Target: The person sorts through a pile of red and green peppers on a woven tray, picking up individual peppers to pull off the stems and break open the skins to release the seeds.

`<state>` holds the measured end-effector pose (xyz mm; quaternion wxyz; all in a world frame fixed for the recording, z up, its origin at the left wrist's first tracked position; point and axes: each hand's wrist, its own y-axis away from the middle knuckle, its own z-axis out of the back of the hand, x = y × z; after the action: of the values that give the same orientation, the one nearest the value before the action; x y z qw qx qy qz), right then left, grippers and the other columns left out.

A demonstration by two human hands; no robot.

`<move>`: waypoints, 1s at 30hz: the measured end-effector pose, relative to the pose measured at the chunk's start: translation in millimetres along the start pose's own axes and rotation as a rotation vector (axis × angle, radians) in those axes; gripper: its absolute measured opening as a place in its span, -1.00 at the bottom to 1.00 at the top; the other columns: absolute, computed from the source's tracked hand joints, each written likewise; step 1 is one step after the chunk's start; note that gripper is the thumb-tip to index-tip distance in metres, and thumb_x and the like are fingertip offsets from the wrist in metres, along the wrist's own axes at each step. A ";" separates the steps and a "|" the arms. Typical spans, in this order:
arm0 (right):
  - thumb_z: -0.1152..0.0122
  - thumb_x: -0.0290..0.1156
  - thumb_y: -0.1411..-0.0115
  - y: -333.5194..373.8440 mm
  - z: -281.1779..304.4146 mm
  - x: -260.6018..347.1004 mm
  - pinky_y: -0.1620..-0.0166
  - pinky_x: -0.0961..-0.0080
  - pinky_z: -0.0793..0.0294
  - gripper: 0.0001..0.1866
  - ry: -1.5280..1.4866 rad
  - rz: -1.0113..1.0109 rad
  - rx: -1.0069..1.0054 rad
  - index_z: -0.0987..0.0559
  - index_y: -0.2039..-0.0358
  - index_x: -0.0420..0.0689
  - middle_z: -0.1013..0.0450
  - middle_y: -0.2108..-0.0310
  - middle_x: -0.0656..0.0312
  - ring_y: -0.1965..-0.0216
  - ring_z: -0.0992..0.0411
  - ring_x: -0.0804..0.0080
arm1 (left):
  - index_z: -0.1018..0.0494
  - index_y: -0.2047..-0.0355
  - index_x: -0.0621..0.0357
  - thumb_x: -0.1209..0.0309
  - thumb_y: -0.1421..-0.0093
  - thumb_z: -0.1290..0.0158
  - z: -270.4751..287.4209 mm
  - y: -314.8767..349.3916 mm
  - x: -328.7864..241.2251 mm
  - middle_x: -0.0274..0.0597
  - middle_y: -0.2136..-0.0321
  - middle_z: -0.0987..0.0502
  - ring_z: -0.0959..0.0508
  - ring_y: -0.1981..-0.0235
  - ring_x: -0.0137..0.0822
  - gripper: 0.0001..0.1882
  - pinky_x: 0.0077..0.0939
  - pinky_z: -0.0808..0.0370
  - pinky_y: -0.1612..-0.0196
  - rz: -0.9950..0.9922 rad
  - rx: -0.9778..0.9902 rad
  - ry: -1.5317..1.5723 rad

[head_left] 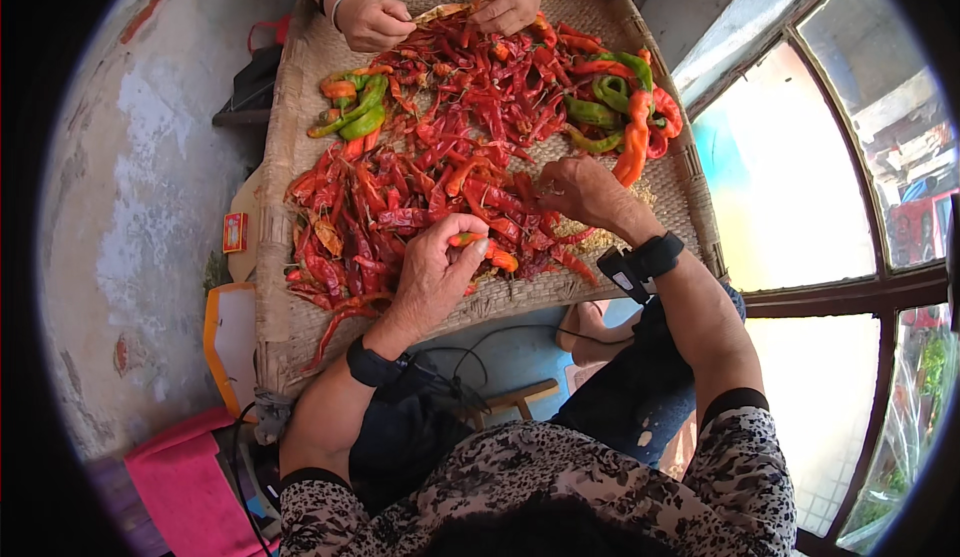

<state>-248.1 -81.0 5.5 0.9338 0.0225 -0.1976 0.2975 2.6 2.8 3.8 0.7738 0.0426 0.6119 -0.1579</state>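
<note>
My left hand (440,265) is closed on an orange-red chili pepper (499,256) with a greenish end, held low over the near part of the pile. To its right, my right hand (588,193) reaches down to the pile's right edge with its fingers curled under; whatever they pinch is hidden. Beneath both hands spreads a heap of red chili peppers (403,219), many of them wrinkled and dried. It lies on a large woven tray (672,219). Pale loose seeds (597,241) are scattered just below my right wrist.
Across the tray, another person's hands (372,22) hold a dried, yellowish chili pepper (440,14). Green peppers (362,109) lie at the far left; more green and orange ones (592,112) sit at the right. A window (790,172) flanks the tray's right, a wall (150,207) its left.
</note>
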 end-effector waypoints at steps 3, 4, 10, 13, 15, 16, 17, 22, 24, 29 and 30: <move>-0.16 -0.37 -0.06 -2.7 -12.0 7.2 0.38 0.18 -0.47 -0.84 0.129 -0.057 0.019 -0.53 0.38 -0.17 -0.48 0.49 -0.02 0.43 -0.48 -0.02 | -0.41 0.23 0.24 0.43 -0.21 -0.04 0.4 1.3 -4.0 -0.26 0.41 -0.49 -0.43 0.50 -0.51 -0.84 -0.59 -0.39 0.44 -0.027 0.000 -0.006; -0.14 -0.37 -0.05 -2.6 -12.8 7.3 0.40 0.10 -0.48 -0.86 0.143 -0.037 -0.055 -0.50 0.44 -0.18 -0.47 0.54 -0.07 0.46 -0.48 -0.07 | -0.41 0.23 0.24 0.43 -0.21 -0.04 0.8 1.5 -4.4 -0.26 0.41 -0.49 -0.43 0.50 -0.51 -0.84 -0.59 -0.39 0.44 -0.026 -0.001 -0.004; -0.13 -0.44 -0.05 -0.7 23.0 19.4 0.41 0.20 -0.45 -0.88 -0.009 -0.129 -0.154 -0.50 0.42 -0.22 -0.46 0.57 -0.02 0.47 -0.49 0.07 | -0.41 0.21 0.26 0.43 -0.25 -0.01 3.9 2.3 -9.1 -0.26 0.31 -0.50 -0.55 0.31 -0.49 -0.83 -0.62 -0.51 0.28 0.047 0.046 -0.024; -0.21 -0.41 -0.11 -0.2 33.1 21.8 0.41 0.45 -0.44 -0.81 -0.178 -0.136 -0.064 -0.55 0.32 -0.27 -0.49 0.55 0.12 0.50 -0.47 0.40 | -0.41 0.20 0.27 0.43 -0.25 -0.01 2.4 3.6 -7.9 -0.24 0.30 -0.51 -0.56 0.30 -0.47 -0.83 -0.61 -0.51 0.27 0.026 0.047 -0.043; -0.21 -0.40 -0.10 -1.2 37.5 10.6 0.38 0.41 -0.46 -0.79 -0.234 -0.118 -0.119 -0.56 0.30 -0.27 -0.51 0.53 0.09 0.50 -0.49 0.31 | -0.41 0.23 0.24 0.44 -0.21 -0.04 -3.0 2.9 -4.5 -0.24 0.41 -0.50 -0.46 0.47 -0.48 -0.84 -0.58 -0.40 0.43 -0.056 -0.018 0.009; -0.22 -0.39 -0.09 -3.1 39.0 5.1 0.36 0.36 -0.49 -0.78 -0.290 -0.097 -0.174 -0.57 0.29 -0.26 -0.53 0.51 0.06 0.49 -0.51 0.21 | -0.41 0.23 0.24 0.44 -0.21 -0.04 -3.5 2.5 -4.5 -0.24 0.41 -0.50 -0.46 0.47 -0.48 -0.84 -0.58 -0.40 0.43 -0.055 -0.015 0.011; -0.24 -0.33 -0.11 -6.2 40.4 3.3 0.37 0.39 -0.48 -0.67 -0.398 -0.232 -0.317 -0.54 0.15 -0.25 -0.54 0.49 0.07 0.50 -0.50 0.25 | -0.41 0.23 0.24 0.44 -0.21 -0.04 -3.7 2.5 -3.9 -0.24 0.41 -0.50 -0.46 0.47 -0.48 -0.84 -0.58 -0.40 0.43 -0.048 -0.012 0.004; -0.19 -0.41 -0.11 -9.7 43.2 4.5 0.24 0.32 -0.46 -0.56 0.188 -0.051 -0.553 -0.43 -0.03 -0.16 -0.43 0.19 0.01 0.21 -0.45 0.12 | -0.41 0.24 0.26 0.43 -0.20 -0.04 -2.0 0.8 -2.9 -0.24 0.41 -0.49 -0.44 0.49 -0.49 -0.83 -0.58 -0.38 0.44 -0.029 -0.017 0.002; -0.16 -0.51 -0.05 -4.7 30.4 8.2 0.17 0.23 -0.46 -0.63 -0.012 0.171 -0.158 -0.48 0.07 -0.14 -0.39 0.13 0.04 0.15 -0.41 0.06 | -0.41 0.23 0.25 0.43 -0.21 -0.04 -1.2 0.7 -3.5 -0.25 0.41 -0.49 -0.44 0.49 -0.49 -0.83 -0.58 -0.39 0.44 -0.031 -0.014 -0.019; -0.15 -0.55 -0.06 3.0 -3.9 23.2 0.25 0.29 -0.45 -0.80 0.104 0.296 -0.051 -0.50 0.25 -0.17 -0.35 0.28 0.09 0.25 -0.41 0.13 | -0.40 0.19 0.25 0.41 -0.26 0.00 2.4 1.8 -11.4 -0.28 0.31 -0.50 -0.53 0.33 -0.52 -0.82 -0.64 -0.48 0.29 0.024 0.055 -0.051; -0.15 -0.55 -0.06 2.1 -2.7 22.8 0.25 0.29 -0.45 -0.80 0.102 0.296 -0.049 -0.50 0.25 -0.17 -0.35 0.28 0.09 0.25 -0.41 0.13 | -0.40 0.19 0.25 0.41 -0.26 0.00 3.2 2.8 -11.0 -0.28 0.32 -0.50 -0.53 0.32 -0.52 -0.82 -0.64 -0.49 0.29 0.029 0.043 -0.026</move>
<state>-231.4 -66.4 11.6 0.8888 -0.0448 -0.1580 0.4278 4.3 6.7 14.8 0.7828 0.0664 0.5976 -0.1603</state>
